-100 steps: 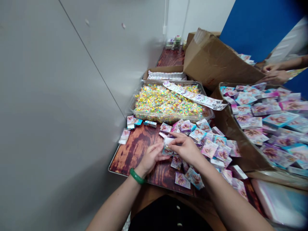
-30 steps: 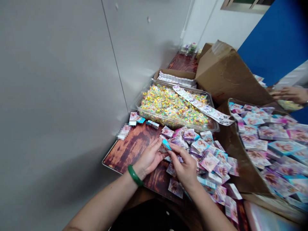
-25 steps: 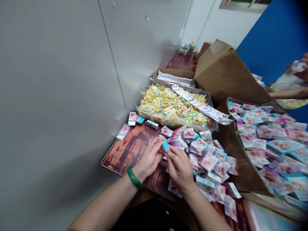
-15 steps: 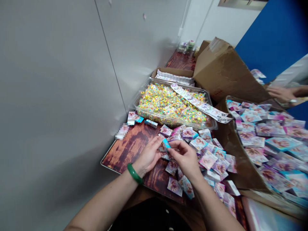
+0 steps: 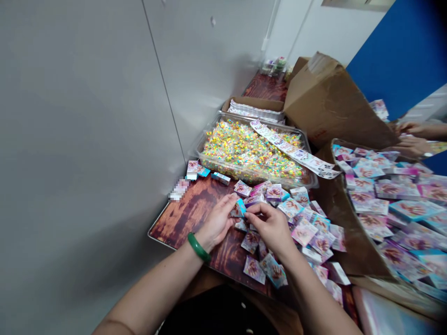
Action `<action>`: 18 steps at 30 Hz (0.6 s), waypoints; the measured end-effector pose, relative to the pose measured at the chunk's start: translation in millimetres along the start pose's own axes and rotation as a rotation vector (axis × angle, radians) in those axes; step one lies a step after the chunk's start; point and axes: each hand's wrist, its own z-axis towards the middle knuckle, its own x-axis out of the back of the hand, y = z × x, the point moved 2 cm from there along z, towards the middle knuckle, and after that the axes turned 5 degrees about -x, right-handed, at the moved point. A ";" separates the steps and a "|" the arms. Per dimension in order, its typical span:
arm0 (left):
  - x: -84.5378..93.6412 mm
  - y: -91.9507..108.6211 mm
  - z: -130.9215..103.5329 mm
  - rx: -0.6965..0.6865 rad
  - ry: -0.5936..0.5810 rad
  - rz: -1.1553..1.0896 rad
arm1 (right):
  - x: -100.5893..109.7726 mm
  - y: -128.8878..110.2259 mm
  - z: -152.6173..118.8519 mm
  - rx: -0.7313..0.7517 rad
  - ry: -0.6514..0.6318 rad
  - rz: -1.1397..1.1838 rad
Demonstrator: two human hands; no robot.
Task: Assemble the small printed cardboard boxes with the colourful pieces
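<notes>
A small printed cardboard box (image 5: pixel 239 208) with a bright blue side is held above the table by my left hand (image 5: pixel 218 221), thumb on top and fingers underneath. My right hand (image 5: pixel 270 225) has its thumb and forefinger pinched together at the box's right end; whether a flap is between them is too small to tell. Around and below both hands lies a loose pile of similar small boxes (image 5: pixel 303 231), in white, purple, pink and blue. A green bangle (image 5: pixel 199 247) circles my left wrist.
Behind the pile stands a clear plastic tub (image 5: pixel 223 168) of bright candy-coloured packets, a printed sticker strip (image 5: pixel 296 151) across it. A large carton (image 5: pixel 344 204) full of small boxes is at right. A grey wall (image 5: pixel 104 116) borders the left. Another person's hands (image 5: pixel 414 139) work beyond the carton.
My right fingertips have shifted slightly on the box's end, and the box face has turned a little. At far right, the other person's hands have come together.
</notes>
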 end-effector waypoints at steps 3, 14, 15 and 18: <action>-3.7 -1.2 -0.7 -0.032 -0.013 0.060 | 2.2 -4.8 3.6 0.008 -0.017 -0.111; -13.4 -0.3 -8.4 -0.074 -0.041 -0.072 | -6.3 -6.6 -9.8 0.192 0.070 -0.187; -12.7 -2.4 -10.1 -0.062 -0.051 -0.061 | -6.8 -7.5 -14.8 0.216 0.102 -0.244; -9.0 -3.2 -13.6 0.034 -0.090 0.083 | 11.6 -5.3 -25.7 0.164 0.120 -0.286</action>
